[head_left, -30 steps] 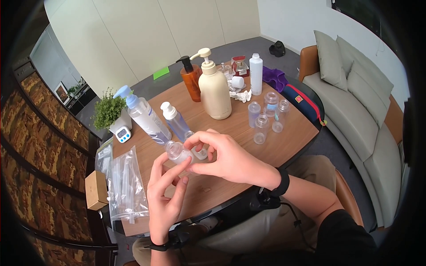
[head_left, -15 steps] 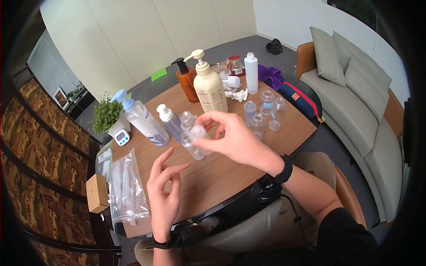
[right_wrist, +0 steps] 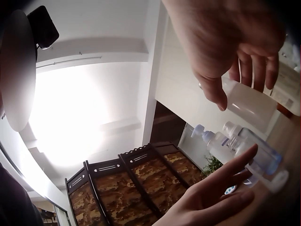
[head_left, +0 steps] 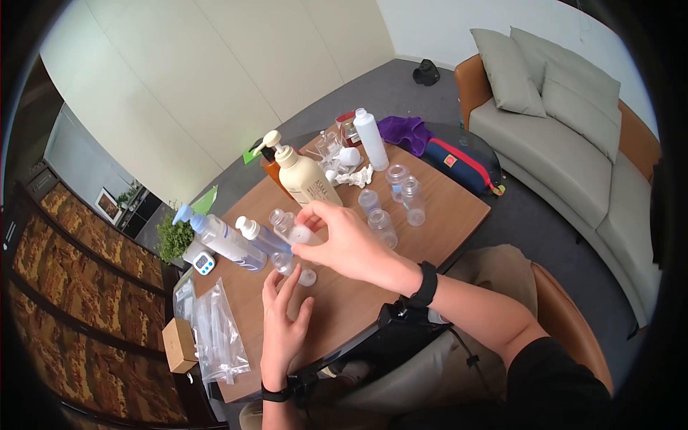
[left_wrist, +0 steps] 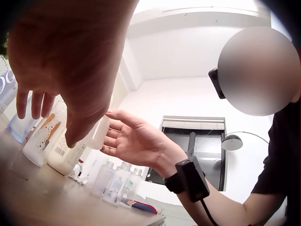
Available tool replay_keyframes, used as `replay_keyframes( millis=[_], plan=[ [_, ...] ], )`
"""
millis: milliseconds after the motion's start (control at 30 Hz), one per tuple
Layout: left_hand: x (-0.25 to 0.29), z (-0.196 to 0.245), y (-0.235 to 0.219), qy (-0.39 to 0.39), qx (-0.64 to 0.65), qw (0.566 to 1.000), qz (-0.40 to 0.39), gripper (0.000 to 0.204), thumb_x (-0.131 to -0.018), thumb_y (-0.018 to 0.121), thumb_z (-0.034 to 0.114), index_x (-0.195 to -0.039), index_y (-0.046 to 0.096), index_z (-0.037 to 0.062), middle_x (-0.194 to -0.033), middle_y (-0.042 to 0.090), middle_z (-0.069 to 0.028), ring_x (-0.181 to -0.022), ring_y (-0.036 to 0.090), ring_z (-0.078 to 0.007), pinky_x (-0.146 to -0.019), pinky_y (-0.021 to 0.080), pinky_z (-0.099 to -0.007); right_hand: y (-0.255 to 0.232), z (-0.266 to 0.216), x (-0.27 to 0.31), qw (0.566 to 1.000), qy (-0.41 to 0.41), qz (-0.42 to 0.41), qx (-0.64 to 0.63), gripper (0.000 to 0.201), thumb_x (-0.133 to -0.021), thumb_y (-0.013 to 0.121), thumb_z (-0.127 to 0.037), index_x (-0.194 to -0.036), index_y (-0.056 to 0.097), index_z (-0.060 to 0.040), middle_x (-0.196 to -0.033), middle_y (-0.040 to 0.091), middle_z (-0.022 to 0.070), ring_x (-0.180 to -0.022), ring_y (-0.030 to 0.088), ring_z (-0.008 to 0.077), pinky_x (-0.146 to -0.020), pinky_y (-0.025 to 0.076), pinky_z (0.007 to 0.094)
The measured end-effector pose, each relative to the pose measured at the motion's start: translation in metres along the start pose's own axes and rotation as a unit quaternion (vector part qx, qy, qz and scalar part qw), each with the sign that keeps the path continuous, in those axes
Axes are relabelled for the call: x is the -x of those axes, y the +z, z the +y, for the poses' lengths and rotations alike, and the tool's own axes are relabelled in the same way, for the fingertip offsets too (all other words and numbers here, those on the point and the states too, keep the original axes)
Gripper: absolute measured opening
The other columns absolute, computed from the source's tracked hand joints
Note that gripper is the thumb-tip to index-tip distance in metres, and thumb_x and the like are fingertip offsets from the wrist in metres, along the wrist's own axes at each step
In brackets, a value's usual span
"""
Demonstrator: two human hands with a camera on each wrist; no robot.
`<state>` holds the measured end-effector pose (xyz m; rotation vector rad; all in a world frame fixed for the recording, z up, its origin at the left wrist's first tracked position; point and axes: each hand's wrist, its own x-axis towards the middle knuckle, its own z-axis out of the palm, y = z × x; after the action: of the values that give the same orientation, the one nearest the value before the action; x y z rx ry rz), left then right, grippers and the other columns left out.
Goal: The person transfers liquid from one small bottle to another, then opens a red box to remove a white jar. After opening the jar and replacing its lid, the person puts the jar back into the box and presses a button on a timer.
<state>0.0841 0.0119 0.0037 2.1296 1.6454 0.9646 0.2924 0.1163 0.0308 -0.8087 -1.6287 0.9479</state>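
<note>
My right hand (head_left: pixel 351 244) grips a small clear plastic bottle (head_left: pixel 283 222) between thumb and fingers, above the table and tilted, neck to the upper left. Its frosted-looking body (right_wrist: pixel 251 106) shows in the right wrist view. The left hand (head_left: pixel 283 333) has its fingers extended, fingertips right at a second small clear bottle (head_left: pixel 282 263) that stands on the table; the fingers partly cover it. Behind these are a bluish bottle with a white pump (head_left: pixel 261 236) and a larger clear pump bottle with a blue head (head_left: pixel 228 242).
A cream pump bottle (head_left: pixel 304 175) stands behind the right hand, an amber bottle (head_left: pixel 271 170) partly hidden by it. Several small clear bottles (head_left: pixel 382 228) stand to the right. A tall white bottle (head_left: pixel 370 140) is farther back. Plastic bags (head_left: pixel 217 333) and a cardboard box (head_left: pixel 179 345) lie left.
The right hand has carried its bottle away from the left hand, up and leftward. The left hand first touched that bottle, let go, and now reaches to the standing one. The head view has shifted.
</note>
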Motion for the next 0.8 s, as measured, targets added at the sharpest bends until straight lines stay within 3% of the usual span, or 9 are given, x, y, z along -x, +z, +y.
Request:
replay_keyframes(
  millis=[367,433,467,533,600,667,800],
  plan=[
    [0.043,-0.001,-0.024,-0.023,-0.016,0.999,0.041,0.059,-0.096,0.076,0.004,-0.153,0.070,0.0147,-0.155,0.054,-0.0219,-0.139,0.058,-0.0397,-0.119,0.048,-0.0490,0.010,-0.002,0.009,0.997,0.010,-0.071,-0.021,0.042,-0.092,0.089,-0.020,-0.123,0.069,0.0006,-0.117,0.079,0.0132,-0.116,0.075,0.0248,-0.101,0.058,0.0406],
    [0.046,-0.004,-0.026,-0.020,-0.009,0.999,0.045,0.059,-0.096,0.076,0.003,-0.153,0.070,0.0149,-0.155,0.054,-0.0219,-0.139,0.059,-0.0398,-0.118,0.049,-0.0490,0.014,0.002,0.011,0.998,-0.020,-0.067,-0.002,0.040,-0.091,0.088,-0.017,-0.118,0.068,0.0035,-0.112,0.079,0.0179,-0.108,0.077,0.0287,-0.098,0.060,0.0415],
    [0.048,-0.003,-0.024,-0.020,0.016,0.999,0.048,0.059,-0.095,0.076,0.003,-0.153,0.070,0.0131,-0.155,0.053,-0.0207,-0.141,0.058,-0.0391,-0.121,0.046,-0.0474,0.015,0.004,0.011,0.997,-0.022,-0.072,0.007,0.039,-0.092,0.087,-0.016,-0.120,0.068,0.0037,-0.115,0.079,0.0188,-0.112,0.078,0.0296,-0.100,0.060,0.0412],
    [0.049,-0.009,-0.021,-0.027,0.050,0.996,0.062,0.059,-0.095,0.076,0.002,-0.153,0.070,0.0114,-0.155,0.053,-0.0195,-0.144,0.056,-0.0383,-0.124,0.044,-0.0459,0.017,0.006,0.012,0.995,-0.033,-0.087,0.032,0.039,-0.091,0.086,-0.014,-0.120,0.068,0.0034,-0.115,0.079,0.0188,-0.112,0.077,0.0308,-0.100,0.059,0.0417],
    [0.049,-0.020,-0.019,0.020,0.047,0.997,0.060,0.059,-0.095,0.077,0.003,-0.153,0.070,0.0128,-0.157,0.051,-0.0207,-0.147,0.055,-0.0404,-0.125,0.044,-0.0481,0.022,0.008,0.012,0.991,-0.045,-0.110,0.057,0.038,-0.091,0.086,-0.013,-0.121,0.068,0.0031,-0.115,0.079,0.0188,-0.112,0.077,0.0321,-0.101,0.059,0.0423],
    [0.049,-0.021,-0.019,0.010,0.051,0.996,0.066,0.059,-0.095,0.078,0.003,-0.153,0.070,0.0134,-0.157,0.051,-0.0211,-0.147,0.055,-0.0409,-0.125,0.045,-0.0485,0.026,0.006,0.012,0.983,-0.110,-0.109,0.097,0.036,-0.090,0.085,-0.011,-0.119,0.068,0.0025,-0.115,0.078,0.0186,-0.113,0.076,0.0342,-0.101,0.058,0.0437],
    [0.045,-0.020,-0.021,0.025,0.050,0.996,0.073,0.061,-0.093,0.078,0.002,-0.152,0.070,0.0154,-0.157,0.052,-0.0221,-0.147,0.055,-0.0428,-0.125,0.046,-0.0493,0.030,-0.008,0.015,0.976,-0.115,-0.138,0.127,0.035,-0.090,0.085,-0.011,-0.119,0.069,-0.0002,-0.116,0.077,0.0158,-0.113,0.075,0.0343,-0.104,0.055,0.0442]
  ],
)
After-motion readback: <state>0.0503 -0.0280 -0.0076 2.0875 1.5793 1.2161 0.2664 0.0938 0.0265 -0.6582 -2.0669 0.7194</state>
